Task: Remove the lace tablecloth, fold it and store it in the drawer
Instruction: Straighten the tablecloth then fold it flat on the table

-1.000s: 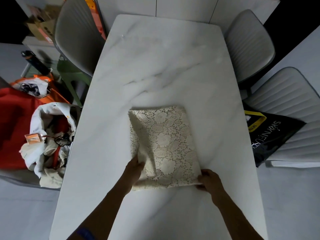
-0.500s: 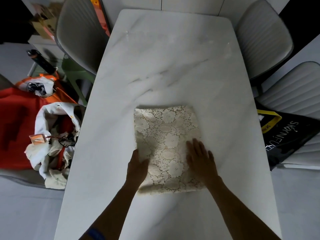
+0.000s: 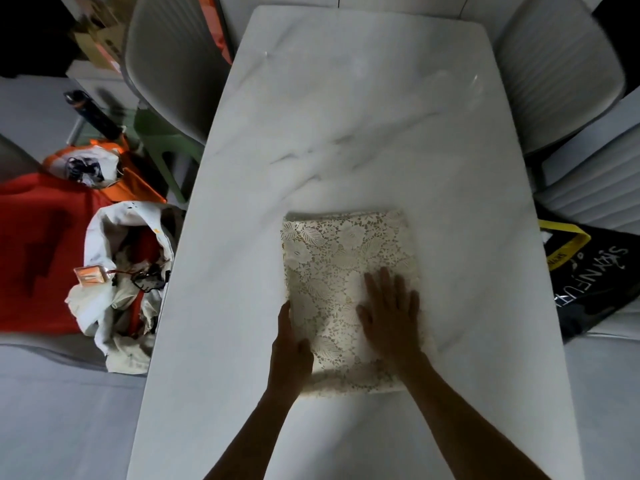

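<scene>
- Head view: the lace tablecloth (image 3: 346, 271) lies folded into a compact rectangle on the near half of the marble table (image 3: 363, 133), off the bare far half, so removal and most of the folding look done.
- Head view: the right hand (image 3: 393, 311) lies flat on the near right part of the bundle, fingers (image 3: 382, 285) spread wide and gripping nothing; it seems placed to press the layers down and smooth them.
- Head view: the left hand (image 3: 291, 351) sits against the bundle's near left edge, thumb along the side. Whether its fingers are tucked under the cloth I cannot tell; it likely squares the edge or readies a lift.
- Head view: no drawer is visible, so storing is not yet done.
- Head view: grey chairs (image 3: 166, 64) stand round the table; a black bag (image 3: 595, 282) rests on the right, and a white cloth bag (image 3: 121, 282) sits left, well apart from the work.
</scene>
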`<state>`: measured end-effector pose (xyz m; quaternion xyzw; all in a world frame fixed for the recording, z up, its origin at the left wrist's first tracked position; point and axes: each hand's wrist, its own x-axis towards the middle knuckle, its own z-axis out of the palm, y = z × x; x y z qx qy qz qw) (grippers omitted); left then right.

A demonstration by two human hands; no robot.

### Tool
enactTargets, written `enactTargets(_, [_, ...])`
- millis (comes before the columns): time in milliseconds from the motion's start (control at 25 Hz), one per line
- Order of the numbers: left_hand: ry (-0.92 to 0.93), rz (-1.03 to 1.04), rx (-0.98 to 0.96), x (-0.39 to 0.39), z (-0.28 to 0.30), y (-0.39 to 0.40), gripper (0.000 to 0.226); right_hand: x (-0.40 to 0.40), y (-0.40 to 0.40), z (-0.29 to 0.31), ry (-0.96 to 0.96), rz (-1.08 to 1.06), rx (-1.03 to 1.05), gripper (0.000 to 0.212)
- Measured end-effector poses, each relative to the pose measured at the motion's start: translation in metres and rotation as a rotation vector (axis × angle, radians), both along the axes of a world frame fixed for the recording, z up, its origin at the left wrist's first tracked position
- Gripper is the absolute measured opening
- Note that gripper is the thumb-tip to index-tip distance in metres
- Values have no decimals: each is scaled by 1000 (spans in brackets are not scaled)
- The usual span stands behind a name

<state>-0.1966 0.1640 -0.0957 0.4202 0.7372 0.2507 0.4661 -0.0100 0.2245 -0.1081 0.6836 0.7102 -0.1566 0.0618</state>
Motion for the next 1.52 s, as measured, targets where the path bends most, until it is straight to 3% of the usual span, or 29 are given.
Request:
enactTargets(120, [60, -84, 76, 0, -1, 0, 84, 11, -78, -14, 31, -39, 134, 61])
enactTargets(200, [79, -121, 105, 3, 3, -3, 81, 20, -113, -21, -7, -68, 114, 60])
enactTargets(440, [406, 5, 41, 9, 8, -32, 57, 32, -107, -3, 60, -114, 159, 47])
enactTargets(560, [238, -16, -1, 6, 9, -53, 56, 58, -97, 14, 167, -397, 33, 34])
enactTargets(720, [129, -217, -91, -21, 11, -64, 54, 83, -111, 24, 373, -421, -176, 26])
enactTargets(800, [105, -306, -125, -43, 9, -74, 47, 94, -145, 21, 475, -341, -279, 26])
enactTargets(880, [275, -513, -69, -64, 8, -80, 40, 107, -176, 16, 535, -206, -270, 29])
enactTargets(1040, [811, -772, 278, -75, 6, -60, 56, 131, -149, 7, 219, 205, 93, 60])
enactTargets(1120, [955, -983, 494, -72, 4, -44, 64, 130, -126, 5, 74, 468, 105, 69])
enactTargets(1200, [875, -1180, 503, -74, -3, -27, 69, 133, -113, -3, 15, 658, 92, 68])
enactTargets(1320, [635, -1284, 350, -91, -11, -3, 77, 148, -98, -11, 36, 762, 59, 64])
enactTargets(1440, [625, -1319, 371, -100, -11, 6, 99, 148, -94, -15, 86, 706, 75, 65])
enactTargets(1520, [637, -1279, 400, -102, -13, 1, 100, 144, -97, -19, 152, 618, 73, 67])
